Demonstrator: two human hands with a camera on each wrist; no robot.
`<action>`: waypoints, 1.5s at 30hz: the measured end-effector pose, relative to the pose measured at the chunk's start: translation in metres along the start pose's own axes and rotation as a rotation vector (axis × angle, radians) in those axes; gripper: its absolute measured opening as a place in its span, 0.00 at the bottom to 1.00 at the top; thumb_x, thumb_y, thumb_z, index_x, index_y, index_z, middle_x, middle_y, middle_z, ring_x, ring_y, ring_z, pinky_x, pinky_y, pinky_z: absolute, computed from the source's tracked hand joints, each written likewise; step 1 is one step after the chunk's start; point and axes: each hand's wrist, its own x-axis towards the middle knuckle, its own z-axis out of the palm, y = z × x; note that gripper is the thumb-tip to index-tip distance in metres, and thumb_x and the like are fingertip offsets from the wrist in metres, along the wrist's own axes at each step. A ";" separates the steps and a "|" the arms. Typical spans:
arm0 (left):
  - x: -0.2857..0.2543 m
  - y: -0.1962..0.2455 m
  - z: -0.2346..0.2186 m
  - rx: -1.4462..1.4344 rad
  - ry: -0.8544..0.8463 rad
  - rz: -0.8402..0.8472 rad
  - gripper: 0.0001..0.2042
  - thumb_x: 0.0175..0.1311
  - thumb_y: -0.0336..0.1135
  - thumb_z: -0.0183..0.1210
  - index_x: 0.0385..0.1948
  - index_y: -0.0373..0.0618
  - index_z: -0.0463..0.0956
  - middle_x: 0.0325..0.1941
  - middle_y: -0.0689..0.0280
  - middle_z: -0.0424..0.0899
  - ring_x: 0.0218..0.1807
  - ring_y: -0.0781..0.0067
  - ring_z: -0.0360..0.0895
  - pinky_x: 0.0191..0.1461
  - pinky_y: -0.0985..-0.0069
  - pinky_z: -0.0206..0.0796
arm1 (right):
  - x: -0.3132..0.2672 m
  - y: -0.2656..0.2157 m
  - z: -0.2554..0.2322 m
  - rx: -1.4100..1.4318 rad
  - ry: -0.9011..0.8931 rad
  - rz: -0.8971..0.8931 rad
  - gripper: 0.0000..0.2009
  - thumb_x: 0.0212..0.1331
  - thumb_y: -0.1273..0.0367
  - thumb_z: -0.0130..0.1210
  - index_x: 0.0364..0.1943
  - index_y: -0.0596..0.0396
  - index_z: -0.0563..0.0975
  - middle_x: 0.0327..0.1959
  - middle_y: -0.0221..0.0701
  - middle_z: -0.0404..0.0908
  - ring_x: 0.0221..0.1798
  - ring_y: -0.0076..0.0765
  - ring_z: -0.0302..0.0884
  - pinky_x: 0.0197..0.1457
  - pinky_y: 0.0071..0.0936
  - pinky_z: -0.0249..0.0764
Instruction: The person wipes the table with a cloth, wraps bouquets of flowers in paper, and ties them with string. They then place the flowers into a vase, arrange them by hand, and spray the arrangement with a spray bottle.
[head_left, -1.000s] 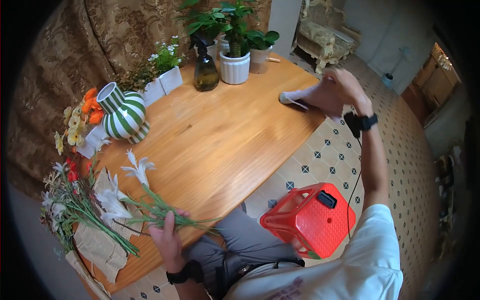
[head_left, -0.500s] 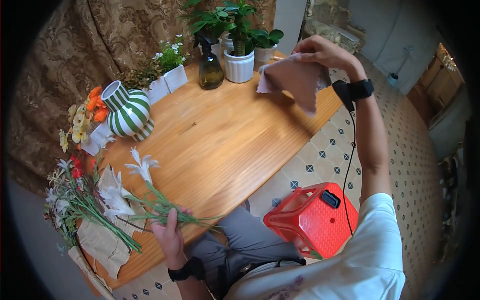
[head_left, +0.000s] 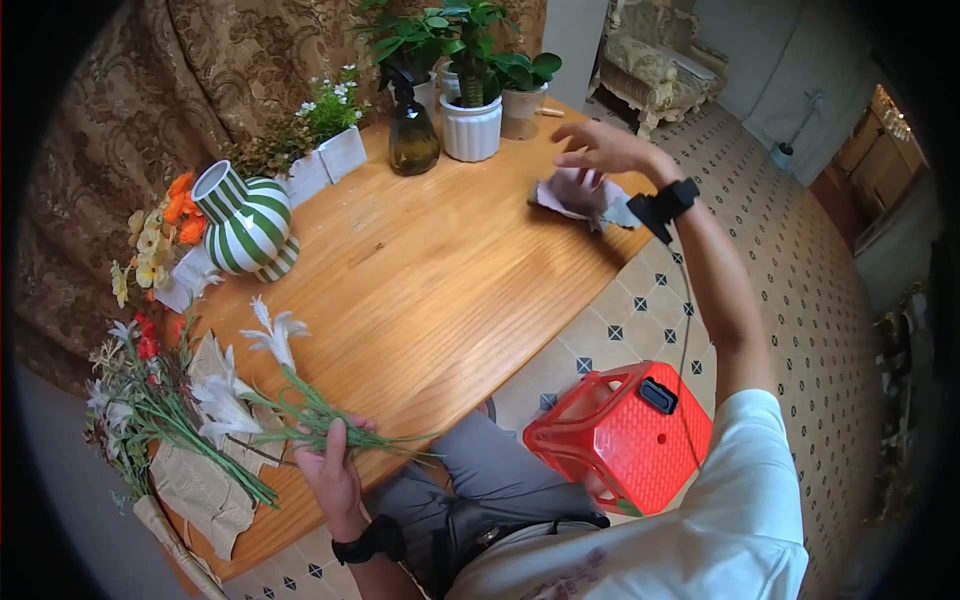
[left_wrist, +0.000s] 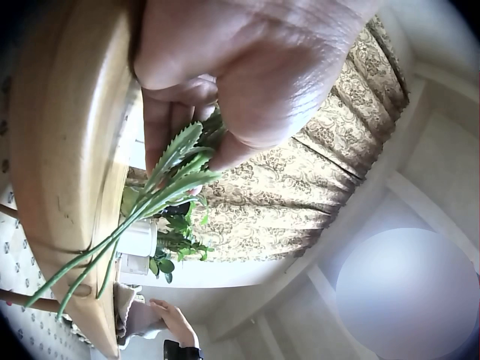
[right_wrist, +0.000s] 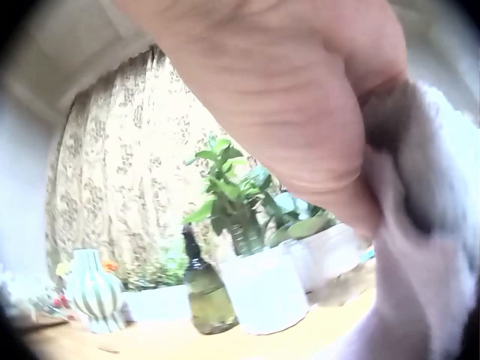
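My left hand [head_left: 335, 475] pinches the green stems [head_left: 330, 420] of a white lily-like flower [head_left: 277, 338] above the table's near edge; in the left wrist view, thin toothed leaves [left_wrist: 176, 161] poke out from its fingers. At the table's far right corner, my right hand [head_left: 615, 150] hovers over a mauve-and-grey cloth [head_left: 575, 197], thumb and forefinger extended, other fingers pointing down at it. The cloth lies bunched with its edges on the wood. Close beside the hand in the right wrist view, the cloth [right_wrist: 420, 285] is blurred, and the fingertips are hidden.
A green-striped vase [head_left: 250, 225], a spray bottle [head_left: 412, 130] and potted plants [head_left: 472, 130] line the table's back. More flowers [head_left: 140, 400] lie at left on brown paper [head_left: 200, 500]. A red stool [head_left: 640, 440] stands beside the table, with a cable running from the right wrist.
The right hand swung the cloth up and leftward, unfurled, then lowered it to the tabletop, where it now lies bunched. Thumb and forefinger have let go of its edge. The left hand stays still.
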 end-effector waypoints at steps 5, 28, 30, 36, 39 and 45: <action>-0.001 0.000 -0.002 -0.005 0.021 -0.007 0.08 0.70 0.24 0.55 0.47 0.34 0.71 0.35 0.56 0.83 0.37 0.64 0.82 0.47 0.62 0.79 | -0.028 0.005 0.022 -0.117 0.162 -0.002 0.27 0.65 0.58 0.60 0.62 0.58 0.71 0.52 0.44 0.82 0.43 0.44 0.85 0.50 0.36 0.80; 0.001 0.007 0.001 0.080 -0.004 -0.054 0.03 0.70 0.24 0.54 0.40 0.35 0.73 0.34 0.57 0.84 0.38 0.65 0.84 0.45 0.69 0.77 | 0.150 -0.219 0.221 -0.194 0.169 -0.540 0.19 0.56 0.71 0.53 0.54 0.47 0.79 0.50 0.39 0.80 0.50 0.52 0.80 0.53 0.43 0.77; 0.001 0.007 0.001 0.072 -0.014 -0.038 0.03 0.70 0.24 0.54 0.40 0.35 0.73 0.34 0.57 0.84 0.38 0.65 0.84 0.45 0.68 0.77 | 0.144 -0.217 0.244 -0.297 0.074 -0.596 0.19 0.55 0.74 0.52 0.53 0.48 0.80 0.51 0.40 0.79 0.53 0.51 0.79 0.55 0.44 0.76; 0.000 0.005 0.000 0.118 -0.017 -0.047 0.05 0.70 0.26 0.54 0.43 0.35 0.71 0.35 0.56 0.83 0.37 0.62 0.84 0.45 0.64 0.78 | 0.043 -0.102 0.158 -0.214 0.003 -0.478 0.22 0.51 0.80 0.50 0.52 0.54 0.81 0.62 0.47 0.74 0.62 0.57 0.74 0.64 0.42 0.73; -0.001 0.011 0.009 0.102 0.037 -0.067 0.06 0.70 0.26 0.54 0.44 0.35 0.69 0.35 0.56 0.82 0.37 0.62 0.83 0.45 0.63 0.79 | -0.035 0.048 0.080 -0.386 0.181 -0.220 0.22 0.48 0.82 0.51 0.50 0.57 0.81 0.58 0.51 0.78 0.58 0.56 0.78 0.60 0.40 0.75; 0.000 0.000 0.001 0.055 0.011 -0.013 0.08 0.70 0.27 0.55 0.45 0.37 0.68 0.35 0.56 0.82 0.37 0.62 0.81 0.45 0.61 0.78 | -0.204 0.254 -0.061 -0.391 0.876 0.496 0.22 0.61 0.72 0.46 0.60 0.51 0.77 0.47 0.48 0.84 0.49 0.52 0.83 0.55 0.42 0.75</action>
